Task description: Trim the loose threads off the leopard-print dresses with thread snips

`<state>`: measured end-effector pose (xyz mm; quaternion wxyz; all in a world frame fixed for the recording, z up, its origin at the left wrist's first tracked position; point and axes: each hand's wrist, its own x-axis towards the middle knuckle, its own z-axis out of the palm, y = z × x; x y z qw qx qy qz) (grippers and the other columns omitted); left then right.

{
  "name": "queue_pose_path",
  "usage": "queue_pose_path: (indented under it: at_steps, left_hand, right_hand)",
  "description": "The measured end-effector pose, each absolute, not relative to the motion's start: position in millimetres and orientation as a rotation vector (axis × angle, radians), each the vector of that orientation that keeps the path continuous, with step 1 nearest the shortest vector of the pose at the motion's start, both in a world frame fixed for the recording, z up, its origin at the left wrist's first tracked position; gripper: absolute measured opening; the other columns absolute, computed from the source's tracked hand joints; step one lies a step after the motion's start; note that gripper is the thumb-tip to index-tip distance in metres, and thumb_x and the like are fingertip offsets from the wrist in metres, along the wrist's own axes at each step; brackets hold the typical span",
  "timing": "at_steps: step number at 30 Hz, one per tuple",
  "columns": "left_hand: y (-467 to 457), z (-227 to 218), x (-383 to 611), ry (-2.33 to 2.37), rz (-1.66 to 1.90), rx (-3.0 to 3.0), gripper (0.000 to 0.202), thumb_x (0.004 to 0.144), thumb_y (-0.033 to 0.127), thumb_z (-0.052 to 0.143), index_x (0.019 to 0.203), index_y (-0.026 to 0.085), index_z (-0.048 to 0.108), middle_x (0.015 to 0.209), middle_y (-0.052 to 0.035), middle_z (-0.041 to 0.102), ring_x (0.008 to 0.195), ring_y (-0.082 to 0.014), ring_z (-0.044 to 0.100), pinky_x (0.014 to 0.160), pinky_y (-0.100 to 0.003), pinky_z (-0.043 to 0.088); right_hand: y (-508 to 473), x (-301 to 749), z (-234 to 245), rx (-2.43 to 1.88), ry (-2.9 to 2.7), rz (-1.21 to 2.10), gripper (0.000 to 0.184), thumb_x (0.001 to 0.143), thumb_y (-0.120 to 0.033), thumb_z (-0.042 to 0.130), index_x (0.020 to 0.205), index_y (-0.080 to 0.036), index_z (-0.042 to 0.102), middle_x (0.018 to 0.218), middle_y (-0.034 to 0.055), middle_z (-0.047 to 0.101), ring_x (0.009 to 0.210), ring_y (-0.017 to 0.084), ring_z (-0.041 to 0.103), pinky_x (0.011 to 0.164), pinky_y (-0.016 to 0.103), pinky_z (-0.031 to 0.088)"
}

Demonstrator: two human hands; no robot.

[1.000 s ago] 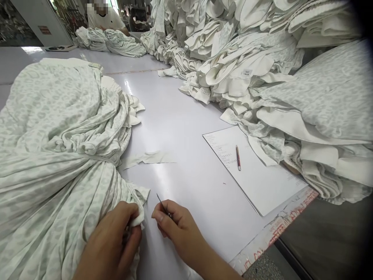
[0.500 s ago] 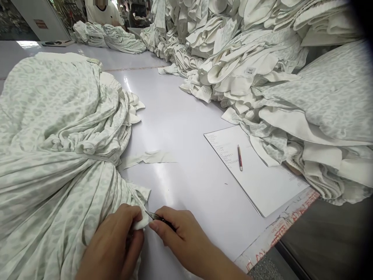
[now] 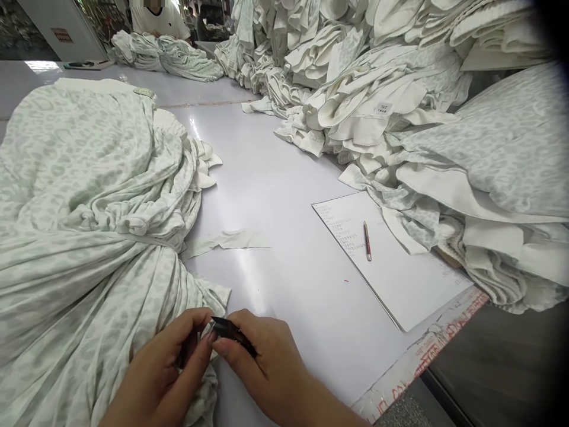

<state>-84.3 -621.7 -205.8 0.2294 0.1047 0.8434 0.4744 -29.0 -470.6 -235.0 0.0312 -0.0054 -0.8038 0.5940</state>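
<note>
Black thread snips (image 3: 233, 333) lie in my right hand (image 3: 271, 362), held between thumb and curled fingers, with the tip pointing left. That tip meets the fingertips of my left hand (image 3: 164, 367), which is closed in a pinch. A small bit of white fabric edge (image 3: 208, 327) shows between the left thumb and forefinger, mostly hidden by the fingers. Both hands are at the near right side of a large bundle of pale green and white patterned fabric (image 3: 89, 160), cinched around its middle by a fabric tie (image 3: 146, 239).
A tall heap of similar fabric pieces (image 3: 355, 101) lines the right and back of the white table (image 3: 275, 178). Papers (image 3: 400, 284) with a red pencil (image 3: 367, 240) lie before it. A loose fabric strip (image 3: 235, 239) is mid-table. A person (image 3: 160, 21) is across the table.
The snips have moved left, up against my left fingertips. My left hand has turned and its thumb has come up; less of the white fabric edge shows now.
</note>
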Motion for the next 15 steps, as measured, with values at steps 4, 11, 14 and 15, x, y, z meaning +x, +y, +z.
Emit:
queue_pose_path:
  at_steps: [4, 11, 14, 15]
  left_hand:
    - [-618, -202, -87, 2.205, 1.414, 0.2, 0.034, 0.083, 0.056, 0.056, 0.101, 0.027, 0.056, 0.071, 0.0046, 0.06, 0.061, -0.0129, 0.052, 0.051, -0.019, 0.043]
    - [-629, -210, -95, 2.195, 1.466, 0.214, 0.032, 0.083, 0.048, 0.06, 0.105, 0.024, 0.063, 0.066, 0.0035, 0.061, 0.049, -0.0107, 0.048, 0.04, -0.017, 0.043]
    - [-635, -215, -98, 2.163, 1.422, 0.205, 0.034, 0.084, 0.047, 0.06, 0.109, 0.025, 0.063, 0.067, 0.003, 0.064, 0.049, -0.0123, 0.054, 0.041, -0.019, 0.048]
    - [-637, -216, -99, 2.167, 1.418, 0.185, 0.035, 0.083, 0.047, 0.06, 0.11, 0.025, 0.063, 0.069, 0.0026, 0.066, 0.052, -0.0135, 0.057, 0.043, -0.02, 0.051]
  right_hand:
    - [-470, -30, -240, -0.092, -2.448, 1.841, 0.024, 0.097, -0.037, 0.048, 0.08, -0.021, 0.051, 0.063, -0.0056, 0.046, 0.056, 0.011, 0.042, 0.054, 0.021, 0.031]
    - [-473, -31, -243, -0.049, -2.497, 1.655, 0.022, 0.093, -0.038, 0.054, 0.079, -0.021, 0.051, 0.064, -0.0058, 0.048, 0.057, 0.011, 0.043, 0.056, 0.022, 0.03]
    - [-474, -33, -245, -0.045, -2.521, 1.6, 0.021, 0.096, -0.035, 0.049, 0.08, -0.021, 0.052, 0.064, -0.0051, 0.049, 0.057, 0.012, 0.046, 0.058, 0.023, 0.031]
    - [-474, -34, -245, -0.046, -2.523, 1.601, 0.022, 0.096, -0.034, 0.048, 0.08, -0.021, 0.052, 0.064, -0.0048, 0.05, 0.057, 0.012, 0.046, 0.058, 0.023, 0.031]
